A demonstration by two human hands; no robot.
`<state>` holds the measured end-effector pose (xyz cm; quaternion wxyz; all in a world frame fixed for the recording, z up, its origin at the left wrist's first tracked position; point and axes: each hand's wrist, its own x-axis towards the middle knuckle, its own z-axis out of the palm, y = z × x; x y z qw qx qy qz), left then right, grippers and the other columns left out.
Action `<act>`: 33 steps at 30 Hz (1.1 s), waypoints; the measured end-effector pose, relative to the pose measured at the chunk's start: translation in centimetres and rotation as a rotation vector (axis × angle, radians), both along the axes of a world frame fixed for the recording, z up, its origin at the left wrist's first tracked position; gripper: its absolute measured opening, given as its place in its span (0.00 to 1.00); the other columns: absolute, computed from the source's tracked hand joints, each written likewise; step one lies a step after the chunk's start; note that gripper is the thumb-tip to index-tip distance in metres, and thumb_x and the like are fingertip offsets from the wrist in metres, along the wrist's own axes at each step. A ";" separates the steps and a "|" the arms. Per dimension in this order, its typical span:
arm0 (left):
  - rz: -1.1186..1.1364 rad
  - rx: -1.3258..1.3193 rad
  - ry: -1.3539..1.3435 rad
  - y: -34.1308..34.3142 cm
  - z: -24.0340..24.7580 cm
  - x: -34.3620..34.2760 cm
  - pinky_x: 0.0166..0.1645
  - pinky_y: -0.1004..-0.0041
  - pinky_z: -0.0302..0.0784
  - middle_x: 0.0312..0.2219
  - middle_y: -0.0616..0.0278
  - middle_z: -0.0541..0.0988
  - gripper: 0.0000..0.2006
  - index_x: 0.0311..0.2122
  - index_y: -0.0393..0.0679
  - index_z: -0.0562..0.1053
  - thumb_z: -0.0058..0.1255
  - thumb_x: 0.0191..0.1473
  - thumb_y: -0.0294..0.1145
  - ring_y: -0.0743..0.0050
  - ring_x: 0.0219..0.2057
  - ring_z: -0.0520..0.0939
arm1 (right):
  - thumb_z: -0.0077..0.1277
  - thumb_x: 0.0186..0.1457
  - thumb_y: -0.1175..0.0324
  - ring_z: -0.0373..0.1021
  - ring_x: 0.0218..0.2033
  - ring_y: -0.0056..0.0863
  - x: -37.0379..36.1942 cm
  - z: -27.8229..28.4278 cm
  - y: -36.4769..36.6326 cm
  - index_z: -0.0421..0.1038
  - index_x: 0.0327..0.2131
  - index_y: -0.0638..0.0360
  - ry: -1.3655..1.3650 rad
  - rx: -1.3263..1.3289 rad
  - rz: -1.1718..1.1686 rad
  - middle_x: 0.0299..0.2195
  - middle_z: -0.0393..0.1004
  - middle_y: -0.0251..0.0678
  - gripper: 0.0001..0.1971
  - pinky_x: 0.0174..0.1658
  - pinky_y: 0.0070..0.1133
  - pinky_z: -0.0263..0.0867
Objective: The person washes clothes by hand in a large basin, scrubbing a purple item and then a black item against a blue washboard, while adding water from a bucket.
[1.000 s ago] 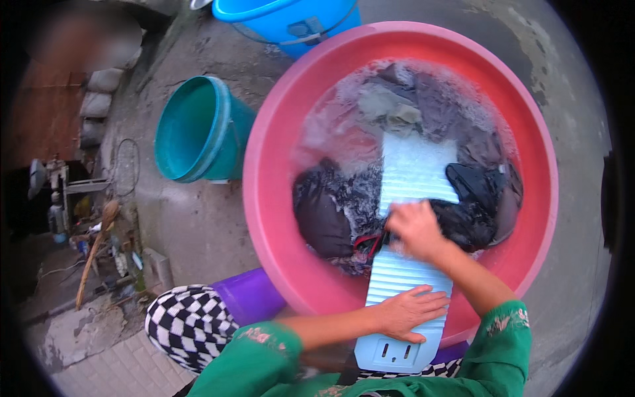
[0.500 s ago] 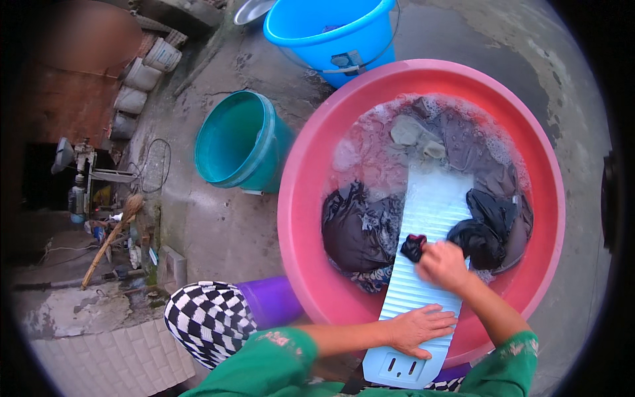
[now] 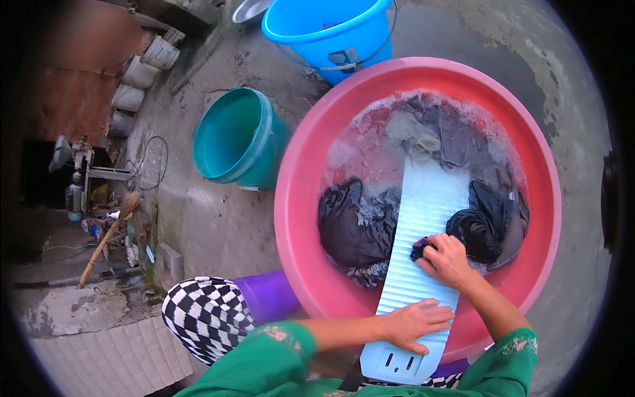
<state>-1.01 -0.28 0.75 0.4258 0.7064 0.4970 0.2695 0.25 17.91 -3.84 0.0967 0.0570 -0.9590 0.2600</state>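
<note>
A light blue ridged washboard (image 3: 426,205) slopes into a large pink basin (image 3: 296,264) of sudsy water. My left hand (image 3: 418,324) lies flat on the board's lower part, fingers stretched out. Higher up, my right hand (image 3: 448,260) is closed on a small dark cloth with a pink edge (image 3: 418,249), pressed against the ridges; most of the cloth is hidden under the fingers. Beside that hand sits a bunched black garment (image 3: 475,237). Another dark garment (image 3: 357,228) floats left of the board, and a greyish-green cloth (image 3: 420,142) lies at its far end.
A green bucket (image 3: 264,142) stands left of the basin, and a blue bucket with a wire handle (image 3: 364,56) stands behind it. A metal bowl (image 3: 250,9) is at the far edge. A broom (image 3: 109,241) and several white pails (image 3: 140,73) are farther left.
My right hand has shifted slightly up and right along the washboard with the dark cloth. My left hand stays flat on the board.
</note>
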 end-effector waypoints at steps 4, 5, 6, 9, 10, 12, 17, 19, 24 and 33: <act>0.016 0.078 -0.031 0.6 -0.3 1.1 0.62 0.55 0.45 0.59 0.48 0.55 0.37 0.56 0.36 0.59 0.46 0.46 0.53 0.57 0.62 0.54 | 0.55 0.41 0.63 0.65 0.28 0.38 -7.8 -3.8 4.6 0.64 0.27 0.58 0.110 0.207 -0.382 0.29 0.66 0.38 0.12 0.33 0.30 0.61; 0.028 0.096 -0.034 0.4 -0.3 0.9 0.62 0.55 0.45 0.59 0.48 0.56 0.38 0.56 0.36 0.59 0.46 0.46 0.54 0.56 0.62 0.54 | 0.53 0.43 0.64 0.65 0.34 0.38 -9.6 -4.9 5.2 0.65 0.31 0.57 -0.075 0.100 -0.502 0.31 0.68 0.39 0.12 0.36 0.32 0.61; 0.029 0.099 -0.027 0.3 -0.4 0.9 0.62 0.55 0.45 0.59 0.48 0.56 0.38 0.56 0.36 0.59 0.46 0.46 0.54 0.56 0.62 0.54 | 0.52 0.43 0.66 0.65 0.37 0.38 -10.7 -4.9 5.4 0.66 0.35 0.55 0.034 0.121 -0.573 0.33 0.69 0.38 0.13 0.37 0.33 0.62; 0.068 0.133 -0.008 0.2 -0.8 0.9 0.62 0.55 0.45 0.59 0.48 0.56 0.38 0.57 0.37 0.59 0.46 0.46 0.54 0.56 0.62 0.54 | 0.51 0.44 0.68 0.65 0.36 0.38 -10.0 -4.5 4.7 0.68 0.35 0.52 -0.015 0.032 -0.402 0.33 0.69 0.37 0.11 0.37 0.32 0.62; 0.053 0.108 -0.005 0.1 -0.9 0.6 0.62 0.55 0.45 0.59 0.47 0.56 0.38 0.56 0.36 0.59 0.46 0.46 0.54 0.56 0.62 0.54 | 0.51 0.44 0.69 0.65 0.35 0.37 -8.3 -4.1 3.1 0.68 0.33 0.51 -0.013 -0.027 -0.288 0.33 0.69 0.36 0.09 0.36 0.31 0.62; 0.047 0.079 -0.028 0.2 -0.9 0.9 0.62 0.55 0.45 0.59 0.47 0.56 0.38 0.56 0.36 0.59 0.46 0.46 0.54 0.56 0.62 0.54 | 0.55 0.42 0.67 0.66 0.32 0.36 -2.8 -1.7 0.6 0.68 0.31 0.53 -0.040 -0.060 -0.157 0.30 0.68 0.36 0.10 0.35 0.28 0.62; 0.048 0.076 -0.036 0.0 -0.9 1.3 0.63 0.55 0.45 0.59 0.47 0.56 0.37 0.55 0.35 0.59 0.46 0.45 0.54 0.56 0.62 0.55 | 0.59 0.38 0.69 0.67 0.27 0.33 -0.5 -1.6 1.4 0.66 0.24 0.55 0.069 -0.035 -0.074 0.27 0.67 0.35 0.10 0.30 0.29 0.65; 0.016 0.046 -0.027 0.2 -0.3 1.0 0.63 0.56 0.45 0.59 0.48 0.56 0.38 0.56 0.35 0.59 0.46 0.45 0.54 0.56 0.62 0.54 | 0.57 0.40 0.67 0.67 0.26 0.37 -5.8 -3.1 3.3 0.66 0.23 0.57 0.160 -0.024 -0.364 0.26 0.67 0.37 0.09 0.29 0.30 0.65; 0.040 0.104 -0.020 0.6 -1.0 1.0 0.63 0.55 0.44 0.59 0.48 0.56 0.38 0.55 0.35 0.59 0.45 0.46 0.56 0.56 0.62 0.55 | 0.54 0.46 0.63 0.68 0.26 0.40 -9.7 -5.1 5.0 0.67 0.22 0.56 -0.043 -0.103 -0.622 0.24 0.69 0.38 0.09 0.29 0.31 0.65; 0.055 0.099 -0.005 0.2 -1.0 0.6 0.63 0.55 0.45 0.58 0.49 0.58 0.38 0.55 0.37 0.60 0.45 0.46 0.57 0.57 0.62 0.55 | 0.57 0.44 0.54 0.60 0.52 0.47 -12.3 -0.7 2.2 0.69 0.41 0.57 -0.034 -0.266 -0.307 0.48 0.66 0.50 0.23 0.54 0.33 0.56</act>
